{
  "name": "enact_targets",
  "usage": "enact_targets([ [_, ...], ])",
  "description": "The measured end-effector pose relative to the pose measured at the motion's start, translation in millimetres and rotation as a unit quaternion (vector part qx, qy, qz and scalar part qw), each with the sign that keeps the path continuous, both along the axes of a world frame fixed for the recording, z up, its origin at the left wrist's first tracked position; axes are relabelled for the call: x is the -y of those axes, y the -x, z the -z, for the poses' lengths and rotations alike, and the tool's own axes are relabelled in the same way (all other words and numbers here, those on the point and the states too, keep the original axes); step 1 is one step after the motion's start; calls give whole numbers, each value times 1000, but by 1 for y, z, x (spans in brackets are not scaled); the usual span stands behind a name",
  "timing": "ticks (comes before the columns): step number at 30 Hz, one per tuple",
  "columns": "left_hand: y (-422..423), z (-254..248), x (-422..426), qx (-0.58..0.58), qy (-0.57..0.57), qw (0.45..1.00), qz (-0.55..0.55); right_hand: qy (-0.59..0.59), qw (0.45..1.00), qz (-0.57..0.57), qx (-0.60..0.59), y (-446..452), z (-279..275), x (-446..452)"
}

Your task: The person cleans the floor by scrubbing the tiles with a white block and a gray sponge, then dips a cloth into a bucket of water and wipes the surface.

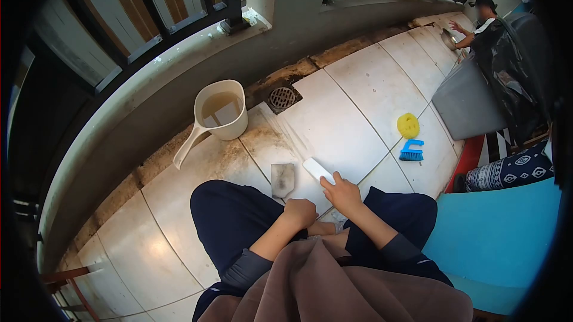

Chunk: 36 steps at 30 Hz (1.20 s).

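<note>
A white block [318,170], probably light and soft, is best gripped, as by the right hand [342,193], at its near end; the left hand [300,213] is curled.

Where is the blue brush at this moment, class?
In the head view, the blue brush lies on the tiled floor, right of the right hand and just below the yellow sponge in the picture.

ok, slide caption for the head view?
Right hand holding a white block; dipper, brush and sponge on the tiled floor.
</note>
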<state>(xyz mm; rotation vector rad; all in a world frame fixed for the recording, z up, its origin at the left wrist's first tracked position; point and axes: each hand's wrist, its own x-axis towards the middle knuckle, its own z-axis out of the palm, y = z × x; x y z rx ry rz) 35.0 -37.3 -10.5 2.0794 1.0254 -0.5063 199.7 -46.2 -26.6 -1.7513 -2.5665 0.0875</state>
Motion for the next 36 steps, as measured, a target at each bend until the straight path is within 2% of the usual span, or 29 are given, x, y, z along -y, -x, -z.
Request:
enact_targets([
  [3, -2, -2, 1, -7, -3, 1000, -4, 26, 1000, 13, 12, -18, -7, 38],
  [6, -4, -4, 0, -13, 2, 1000, -1, 1, 1000, 18, 7, -14, -2, 31],
  [9, -6, -5, -1, -17, 8, 1000, -1, -47, 999, 20, -8, 11, 15, -16],
  [16, -1, 4, -1, 0, -3, 1000, -3, 19, 998, 28, -49, 89, 24, -167],
  [19, 0, 10, -2, 9, 7, 1000, -15, 14, 998, 30, -61, 102, 27, -186],
  [23, 1, 10, -3, 12, -4, 1000, -4, 19, 997, 29, -68, 89, 20, -159],
  [29, 0, -1, 0, -4, -11, 1000, 6, 5, 999, 25, -30, 14, 7, -24],
  [32, -2, -2, 3, -9, -14, 1000, 6, 41, 998, 42, -16, -17, -6, 33],
  [36, -6, -1, 1, -20, -6, 1000, 11, 28, 998, 48, 1, -19, -5, 41],
])
